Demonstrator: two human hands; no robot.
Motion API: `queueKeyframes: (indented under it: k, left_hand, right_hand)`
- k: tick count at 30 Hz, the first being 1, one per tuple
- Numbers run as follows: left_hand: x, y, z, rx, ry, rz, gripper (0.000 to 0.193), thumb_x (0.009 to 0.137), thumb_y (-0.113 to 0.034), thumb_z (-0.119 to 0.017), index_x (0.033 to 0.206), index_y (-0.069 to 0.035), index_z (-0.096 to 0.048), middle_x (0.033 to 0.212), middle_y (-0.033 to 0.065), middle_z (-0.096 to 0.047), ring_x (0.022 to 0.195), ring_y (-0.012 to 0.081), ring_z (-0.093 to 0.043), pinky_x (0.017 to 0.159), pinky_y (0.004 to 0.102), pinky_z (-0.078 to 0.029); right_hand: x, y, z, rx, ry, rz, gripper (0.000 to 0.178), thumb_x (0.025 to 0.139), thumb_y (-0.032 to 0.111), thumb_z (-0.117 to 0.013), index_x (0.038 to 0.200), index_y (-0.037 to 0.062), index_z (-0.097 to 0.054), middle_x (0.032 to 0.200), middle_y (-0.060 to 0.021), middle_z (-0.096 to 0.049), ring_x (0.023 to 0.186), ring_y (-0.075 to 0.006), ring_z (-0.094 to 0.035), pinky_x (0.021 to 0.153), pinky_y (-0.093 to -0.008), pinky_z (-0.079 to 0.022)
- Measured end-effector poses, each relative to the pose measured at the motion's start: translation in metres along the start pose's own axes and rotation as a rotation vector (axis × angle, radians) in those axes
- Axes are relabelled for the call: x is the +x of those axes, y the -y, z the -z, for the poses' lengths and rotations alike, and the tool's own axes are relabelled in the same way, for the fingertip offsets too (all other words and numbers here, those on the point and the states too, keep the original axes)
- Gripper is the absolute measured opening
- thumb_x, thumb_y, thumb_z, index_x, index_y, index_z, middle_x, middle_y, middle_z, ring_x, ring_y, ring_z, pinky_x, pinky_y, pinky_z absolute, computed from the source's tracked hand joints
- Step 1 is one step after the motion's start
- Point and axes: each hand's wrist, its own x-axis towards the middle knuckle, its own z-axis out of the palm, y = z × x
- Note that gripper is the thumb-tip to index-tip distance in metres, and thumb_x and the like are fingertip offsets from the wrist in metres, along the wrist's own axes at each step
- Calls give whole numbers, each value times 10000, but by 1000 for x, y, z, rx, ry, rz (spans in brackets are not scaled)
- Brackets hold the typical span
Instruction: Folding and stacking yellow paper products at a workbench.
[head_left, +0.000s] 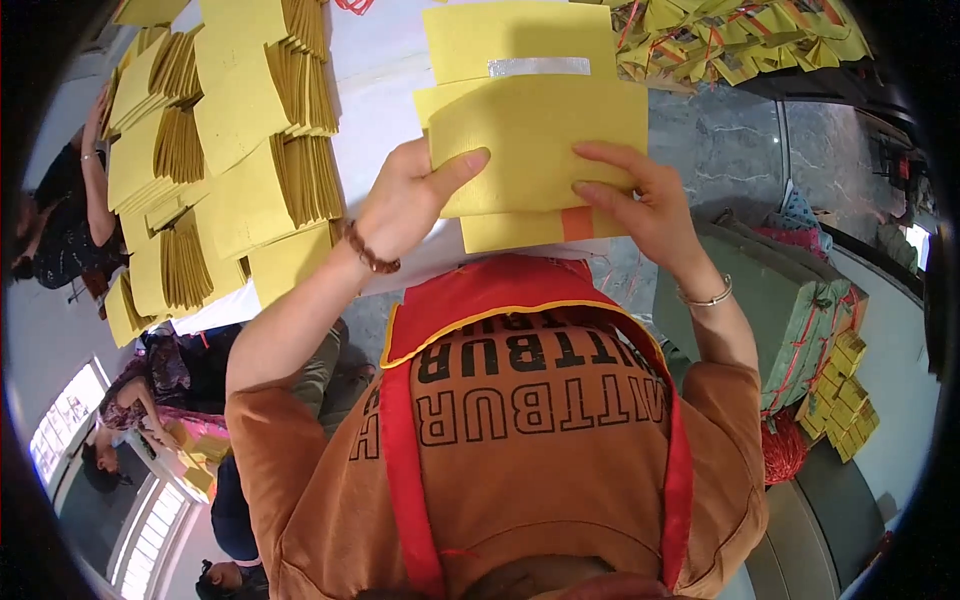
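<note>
A yellow paper sheet (540, 130), slightly curved, is held raised between my two hands over the table's near edge. My left hand (405, 200) grips its left side, thumb on top and fingers hidden behind. At the right side my right hand (640, 200) pinches it, with the thumb and a finger showing on the face. More yellow sheets lie beneath it. A silver strip (540, 66) shows on the sheet beyond, and an orange patch (577, 224) on the part nearest me. Whether I hold one sheet or several is unclear.
Stacked bundles of folded yellow paper (235, 90) fill the table's left. Yellow pieces with red ties (740, 40) lie heaped at the far right. A green wrapped bale (750, 300) and red string (785, 450) sit to my right. Other people (70, 210) are at the left.
</note>
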Motion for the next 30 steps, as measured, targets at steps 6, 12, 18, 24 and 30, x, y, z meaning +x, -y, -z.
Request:
queueKeyframes:
  k: [6,12,18,24,30]
  left_hand:
    - [-26,25,-6,232,-142,-321,285,883,-179,-571,1084,22,-590,956,93,-648,806,199,-619,723,291,-474]
    - [-27,38,-11,753,-98,-1073,287,711,-134,-658,963,-3,-621,974,159,-638,812,279,-622,683,330,-477]
    - [-27,41,-7,803,-68,-1092,274,728,-143,-646,962,-3,-621,973,162,-641,809,280,-626,687,343,-476]
    - [-32,41,-13,518,-158,-732,256,797,-142,-629,1011,-5,-598,888,142,-647,723,280,-614,657,316,-471]
    - [-14,14,-10,160,-230,-79,330,932,-238,-518,1126,25,-565,864,135,-668,787,103,-590,719,277,-474]
  right_hand:
    - [3,-12,-21,402,-444,320,549,824,54,-640,1332,135,-450,1134,-107,-615,1064,-193,-568,848,-309,-472]
    - [5,-17,7,-216,258,389,485,786,273,-616,1252,155,-549,1188,-9,-603,1055,-224,-500,946,-355,-344]
    - [9,-16,7,-479,284,576,494,763,256,-607,1246,166,-549,1205,40,-587,1058,-218,-494,940,-356,-336]
    - [10,-4,10,-377,290,313,467,833,226,-612,1281,149,-503,1201,-30,-580,1060,-207,-510,911,-366,-378]
    - [9,4,-23,549,-374,100,410,854,123,-629,1248,95,-521,1131,-98,-581,951,-149,-578,750,-309,-474]
